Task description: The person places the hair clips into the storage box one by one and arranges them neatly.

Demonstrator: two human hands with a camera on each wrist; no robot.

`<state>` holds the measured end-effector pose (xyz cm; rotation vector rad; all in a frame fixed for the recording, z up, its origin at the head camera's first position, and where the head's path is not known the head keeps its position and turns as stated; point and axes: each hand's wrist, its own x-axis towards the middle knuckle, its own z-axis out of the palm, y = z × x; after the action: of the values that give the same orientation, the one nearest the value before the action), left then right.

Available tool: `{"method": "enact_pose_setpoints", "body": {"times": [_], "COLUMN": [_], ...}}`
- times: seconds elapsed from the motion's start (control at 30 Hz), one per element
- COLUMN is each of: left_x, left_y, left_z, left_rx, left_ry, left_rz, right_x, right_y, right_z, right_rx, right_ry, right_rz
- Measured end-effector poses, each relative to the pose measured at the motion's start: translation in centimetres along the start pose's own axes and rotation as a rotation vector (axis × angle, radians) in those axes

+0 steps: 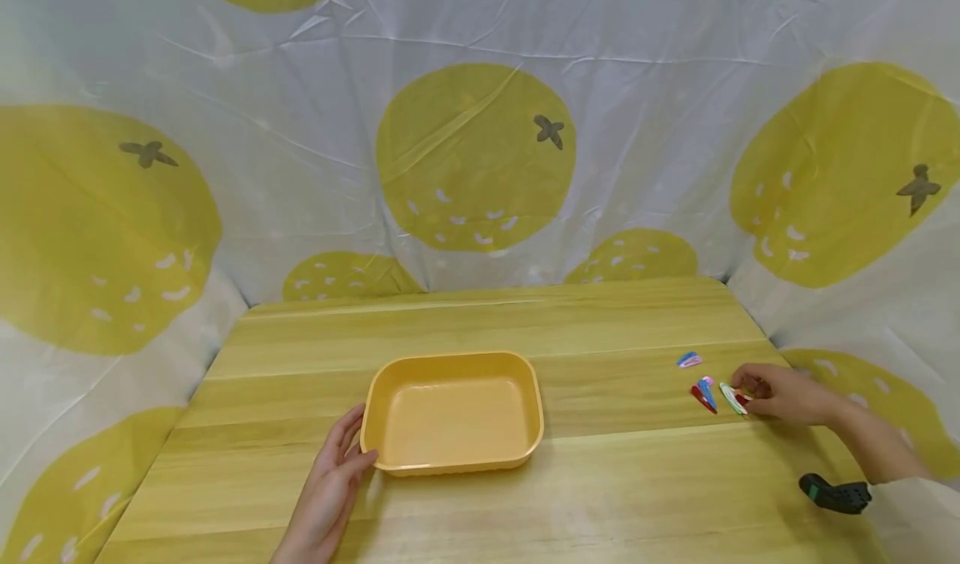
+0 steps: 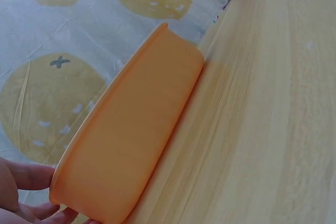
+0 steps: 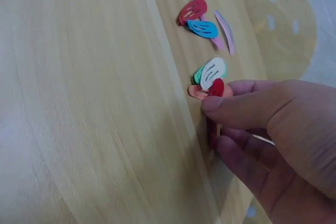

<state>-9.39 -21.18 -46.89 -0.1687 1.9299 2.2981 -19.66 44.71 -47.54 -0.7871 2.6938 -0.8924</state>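
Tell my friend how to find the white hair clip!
On the wooden table, look right of the yellow tray to the right hand. By its thumb is the white clip, paler than the neighbouring green clip, red clip and orange clip.

The tray (image 1: 459, 418) looks like smooth plastic with a soft sheen, the hair clips (image 3: 212, 72) smooth too, the table (image 1: 615, 489) grained wood, the backdrop (image 1: 645, 139) thin cloth (creased, faintly shiny).

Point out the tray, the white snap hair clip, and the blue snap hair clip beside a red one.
Yellow-orange tray (image 1: 459, 416), head view: middle of its inner floor.
White snap hair clip (image 3: 212, 72), right wrist view: middle of its upper face.
Blue snap hair clip (image 3: 202, 29), right wrist view: middle of its upper face.
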Motion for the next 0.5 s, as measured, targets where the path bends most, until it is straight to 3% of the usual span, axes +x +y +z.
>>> {"method": "enact_pose_setpoints", "body": {"times": [0.2, 0.5], "left_x": [-0.05, -0.04], "left_y": [0.11, 0.13], "left_z": [0.01, -0.06], "left_rx": [0.01, 0.01], "left_ry": [0.01, 0.014], "left_rz": [-0.013, -0.02], "right_x": [0.67, 1.05], "right_y": [-0.14, -0.03], "right_z": [-0.17, -0.76], "right_rx": [0.03, 0.041], "right_ry": [-0.014, -0.017], "right_rz": [0.118, 0.167]}}
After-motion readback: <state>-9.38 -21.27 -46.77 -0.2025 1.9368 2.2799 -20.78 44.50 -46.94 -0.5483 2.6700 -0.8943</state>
